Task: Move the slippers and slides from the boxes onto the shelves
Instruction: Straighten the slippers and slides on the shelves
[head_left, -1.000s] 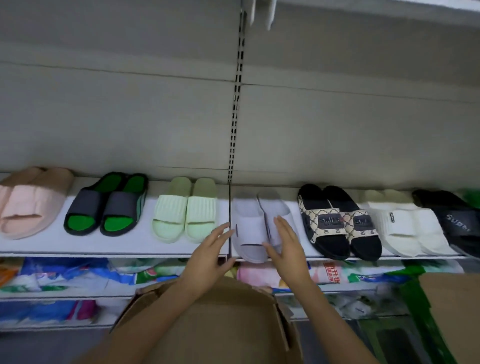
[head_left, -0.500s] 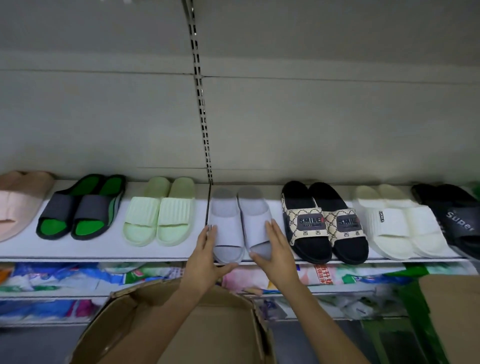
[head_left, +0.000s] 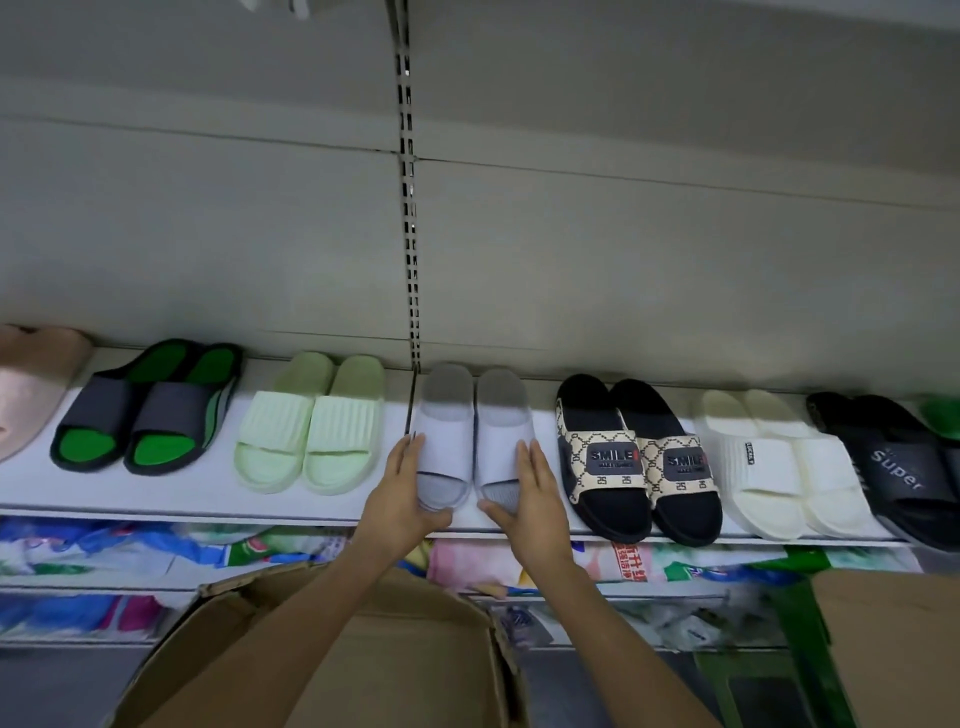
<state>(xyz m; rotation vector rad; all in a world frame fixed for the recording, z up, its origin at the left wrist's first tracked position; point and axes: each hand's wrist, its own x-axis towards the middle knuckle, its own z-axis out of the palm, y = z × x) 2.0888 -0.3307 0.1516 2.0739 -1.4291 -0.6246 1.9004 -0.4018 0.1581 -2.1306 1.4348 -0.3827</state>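
Shop: slides (head_left: 475, 436) on display shelf (head_left: 156, 493)

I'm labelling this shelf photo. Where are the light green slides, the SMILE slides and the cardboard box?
light green slides (head_left: 340, 426): head view, strap of the right slide.
SMILE slides (head_left: 610, 457): head view, logo patch.
cardboard box (head_left: 395, 670): head view, inner flap.

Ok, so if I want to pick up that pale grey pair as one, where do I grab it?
Squeeze the pale grey pair from its two outer sides, at the straps, coming from the shelf's front edge. The slides lie side by side with toes toward you, and the left hand and right hand already flank them there.
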